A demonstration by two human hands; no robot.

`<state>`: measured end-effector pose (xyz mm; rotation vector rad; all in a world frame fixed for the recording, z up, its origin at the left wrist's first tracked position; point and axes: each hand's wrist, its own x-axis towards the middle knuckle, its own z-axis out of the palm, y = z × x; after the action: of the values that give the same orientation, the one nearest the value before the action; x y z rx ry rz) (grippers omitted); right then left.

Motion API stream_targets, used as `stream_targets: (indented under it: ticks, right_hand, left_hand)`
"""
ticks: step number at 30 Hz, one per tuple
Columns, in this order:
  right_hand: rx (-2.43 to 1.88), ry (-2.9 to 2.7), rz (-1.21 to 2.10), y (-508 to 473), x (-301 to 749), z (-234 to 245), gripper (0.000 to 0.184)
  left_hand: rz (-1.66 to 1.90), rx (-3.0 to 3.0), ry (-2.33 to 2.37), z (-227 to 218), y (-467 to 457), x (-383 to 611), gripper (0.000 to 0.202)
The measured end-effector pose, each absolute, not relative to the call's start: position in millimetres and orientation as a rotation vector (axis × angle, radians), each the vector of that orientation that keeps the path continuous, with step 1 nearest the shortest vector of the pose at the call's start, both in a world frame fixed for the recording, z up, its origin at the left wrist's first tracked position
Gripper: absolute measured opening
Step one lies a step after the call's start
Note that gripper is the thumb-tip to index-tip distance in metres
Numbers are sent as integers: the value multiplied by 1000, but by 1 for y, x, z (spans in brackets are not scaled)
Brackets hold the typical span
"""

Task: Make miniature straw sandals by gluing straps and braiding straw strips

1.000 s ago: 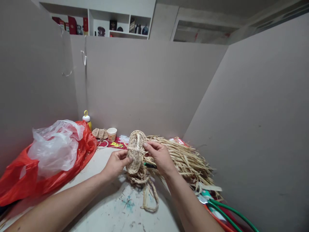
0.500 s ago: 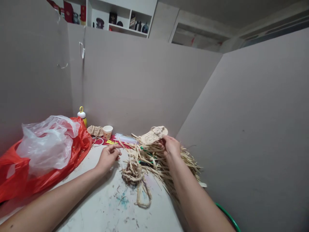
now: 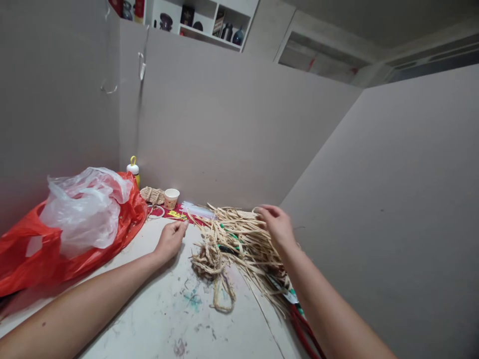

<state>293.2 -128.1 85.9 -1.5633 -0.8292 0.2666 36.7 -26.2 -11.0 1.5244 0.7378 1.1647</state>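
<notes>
My right hand is at the back right, above a heap of loose straw strips. Its thumb and fingers pinch the near end of a pale woven straw sandal, now low behind the heap and mostly hidden. On the white table my left hand rests with curled fingers, and nothing shows in them. Between the hands lies a tangled braided straw cord, with one loop toward me. Green-handled tools are partly buried in the straw.
A red plastic bag with a clear bag on top fills the left. Along the back stand a paper cup, another woven straw sandal and a yellow-and-white bottle. Red-handled scissors lie under my right forearm. Grey partitions enclose the table.
The straw sandal has come down from above the straw to low behind it, with my right hand moving slightly right. My left fingers have curled in. The view has shifted, exposing the red handles.
</notes>
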Motion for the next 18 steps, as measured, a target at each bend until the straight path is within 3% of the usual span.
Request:
stream_targets:
  ticks: [2,5,8,10,14,18]
  right_hand:
    - [-1613,-1081,431,-143,261,80,46]
    - [-1761,-1954,498,-164,214,68,96]
    - [-1943,-2340,345,-172,182,56,108]
    - [-2028,-2450,245,-170,171,50,95]
    - [-2028,-2428,83,-165,168,51,40]
    - [-1857,-2184,151,-164,184,73,24]
  left_hand:
    - [1164,1521,743,-13,-26,36,45]
    - [1149,1513,756,-14,-26,35,46]
    - [1148,1519,746,-15,-27,34,44]
    - [1152,1524,733,-16,-27,33,42]
    - [1155,1521,693,-18,-29,34,36]
    - [1162,1477,661,-18,-31,36,32]
